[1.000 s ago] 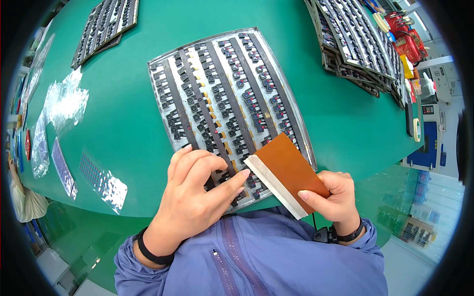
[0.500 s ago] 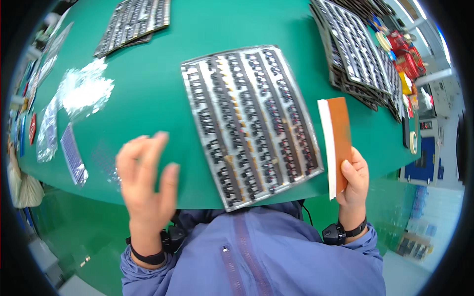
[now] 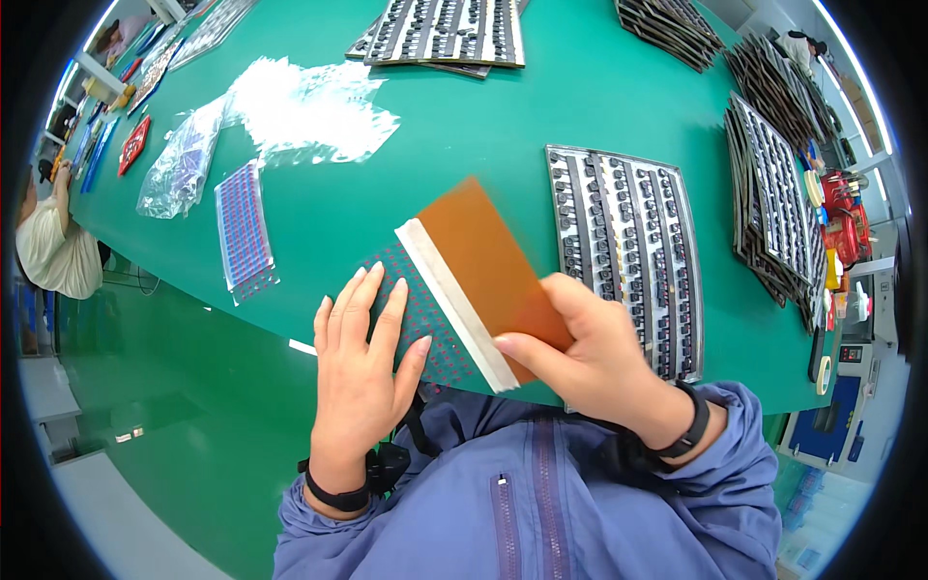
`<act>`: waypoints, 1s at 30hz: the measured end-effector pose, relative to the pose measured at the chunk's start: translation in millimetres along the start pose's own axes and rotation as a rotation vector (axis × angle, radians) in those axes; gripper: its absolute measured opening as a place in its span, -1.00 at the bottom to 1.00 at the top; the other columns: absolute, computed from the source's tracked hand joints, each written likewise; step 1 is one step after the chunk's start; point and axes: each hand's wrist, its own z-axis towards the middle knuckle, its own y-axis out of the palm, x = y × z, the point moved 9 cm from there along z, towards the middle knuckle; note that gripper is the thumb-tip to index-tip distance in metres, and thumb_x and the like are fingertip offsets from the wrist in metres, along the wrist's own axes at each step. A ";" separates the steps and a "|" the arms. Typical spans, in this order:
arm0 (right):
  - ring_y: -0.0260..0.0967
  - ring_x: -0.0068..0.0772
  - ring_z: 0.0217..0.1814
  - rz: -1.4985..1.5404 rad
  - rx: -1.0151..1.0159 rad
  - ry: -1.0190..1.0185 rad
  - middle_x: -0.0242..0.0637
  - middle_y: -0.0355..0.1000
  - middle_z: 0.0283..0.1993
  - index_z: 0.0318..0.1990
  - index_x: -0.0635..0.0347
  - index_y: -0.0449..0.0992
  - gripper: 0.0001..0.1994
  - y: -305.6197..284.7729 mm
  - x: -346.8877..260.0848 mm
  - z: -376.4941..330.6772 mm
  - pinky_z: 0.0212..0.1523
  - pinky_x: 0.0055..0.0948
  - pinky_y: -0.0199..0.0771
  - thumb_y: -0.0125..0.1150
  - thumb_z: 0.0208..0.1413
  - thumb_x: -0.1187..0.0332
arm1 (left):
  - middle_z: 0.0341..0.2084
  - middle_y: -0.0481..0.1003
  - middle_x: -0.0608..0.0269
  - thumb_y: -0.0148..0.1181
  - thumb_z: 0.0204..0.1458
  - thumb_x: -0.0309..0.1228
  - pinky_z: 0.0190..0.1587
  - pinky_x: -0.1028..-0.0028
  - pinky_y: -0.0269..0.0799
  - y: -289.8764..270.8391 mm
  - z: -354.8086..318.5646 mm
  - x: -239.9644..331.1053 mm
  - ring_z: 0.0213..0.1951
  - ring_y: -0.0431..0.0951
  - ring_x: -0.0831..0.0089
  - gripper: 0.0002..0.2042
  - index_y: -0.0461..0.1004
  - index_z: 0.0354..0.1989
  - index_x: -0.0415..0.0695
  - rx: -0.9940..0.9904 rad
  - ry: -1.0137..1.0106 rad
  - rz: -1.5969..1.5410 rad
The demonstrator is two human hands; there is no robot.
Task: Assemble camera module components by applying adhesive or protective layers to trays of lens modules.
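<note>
My right hand [image 3: 604,362] grips a flat orange-brown piece [image 3: 488,261] with a whitish strip along its left edge, thumb on top. The piece is tilted and lies partly over a clear sheet [image 3: 433,329] patterned with small reddish dots, near the table's front edge. On the left part of that sheet lies my left hand [image 3: 360,377], fingers outstretched and holding nothing. Just right of my right hand is a rectangular panel [image 3: 628,222] with rows of small black parts; the hand covers its lower left corner.
At left lie a purple-blue dotted sheet [image 3: 245,227], clear plastic bags [image 3: 314,111] and a red object [image 3: 135,145]. More panels [image 3: 449,34] lie at the far side; stacks of them [image 3: 773,203] stand at right, beside tape rolls [image 3: 824,375]. A person [image 3: 58,242] is at far left.
My right hand has brought the orange-brown piece leftward over the dotted sheet. My left hand has come down flat onto that sheet. The view has swung left, so the panel appears farther right.
</note>
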 end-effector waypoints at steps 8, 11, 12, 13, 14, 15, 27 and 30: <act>0.52 -0.31 -0.52 -0.101 -0.017 0.039 -0.08 0.48 -0.51 -0.33 0.32 0.32 -0.76 24.7 22.3 13.9 -0.54 -0.42 0.41 0.28 0.08 0.38 | 0.24 0.18 -0.12 0.25 -0.04 -0.36 0.25 0.04 0.06 0.6 0.3 -7.0 0.28 0.15 -0.04 -0.49 0.36 0.15 -0.15 0.077 -0.024 -0.069; 0.53 -0.30 -0.51 -0.147 -0.021 0.026 -0.10 0.49 -0.50 -0.31 0.31 0.34 -0.77 24.8 23.7 14.5 -0.53 -0.42 0.43 0.28 0.07 0.39 | 0.23 0.19 -0.12 0.27 -0.05 -0.31 0.24 0.02 0.06 0.9 0.7 -8.8 0.28 0.15 -0.02 -0.49 0.39 0.13 -0.13 0.094 -0.024 -0.087; 0.53 -0.30 -0.51 -0.149 -0.025 0.030 -0.10 0.49 -0.50 -0.31 0.31 0.34 -0.77 25.7 24.4 14.8 -0.53 -0.42 0.43 0.28 0.07 0.39 | 0.23 0.19 -0.12 0.27 -0.05 -0.31 0.23 0.02 0.06 0.3 0.5 -8.6 0.28 0.15 -0.02 -0.49 0.39 0.13 -0.13 0.102 -0.018 -0.087; 0.53 -0.30 -0.51 -0.119 -0.010 0.023 -0.10 0.49 -0.50 -0.30 0.31 0.35 -0.78 25.2 23.5 15.2 -0.53 -0.43 0.43 0.28 0.07 0.39 | 0.23 0.19 -0.12 0.27 -0.05 -0.31 0.23 0.02 0.06 0.7 0.6 -9.1 0.28 0.15 -0.02 -0.49 0.39 0.13 -0.13 0.101 -0.022 -0.091; 0.53 -0.30 -0.51 -0.089 0.004 0.015 -0.11 0.50 -0.50 -0.28 0.31 0.37 -0.78 24.4 22.3 15.5 -0.53 -0.43 0.44 0.28 0.07 0.40 | 0.22 0.19 -0.12 0.27 -0.05 -0.31 0.23 0.02 0.06 0.7 0.8 -9.1 0.27 0.16 -0.02 -0.49 0.39 0.13 -0.13 0.101 -0.021 -0.087; 0.53 -0.30 -0.51 -0.091 0.002 0.017 -0.11 0.50 -0.50 -0.28 0.31 0.37 -0.78 24.9 22.5 15.4 -0.53 -0.43 0.44 0.28 0.07 0.40 | 0.22 0.20 -0.12 0.27 -0.05 -0.31 0.23 0.02 0.06 0.9 0.9 -9.1 0.27 0.16 -0.01 -0.49 0.39 0.13 -0.13 0.100 -0.020 -0.083; 0.56 -0.27 -0.48 -0.117 -0.002 0.064 -0.09 0.52 -0.49 -0.26 0.32 0.40 -0.79 26.4 22.0 13.7 -0.52 -0.43 0.47 0.28 0.07 0.39 | 0.22 0.20 -0.10 0.28 -0.05 -0.29 0.24 0.01 0.07 1.0 -0.2 -9.9 0.28 0.15 -0.01 -0.50 0.40 0.13 -0.11 0.092 -0.034 -0.089; 0.55 -0.28 -0.49 -0.133 0.003 0.060 -0.11 0.51 -0.50 -0.26 0.31 0.40 -0.79 26.7 21.7 13.1 -0.52 -0.43 0.46 0.28 0.07 0.38 | 0.24 0.19 -0.09 0.27 -0.07 -0.38 0.26 0.08 0.07 0.6 -0.9 -9.1 0.28 0.17 -0.01 -0.48 0.38 0.14 -0.14 0.085 -0.038 -0.087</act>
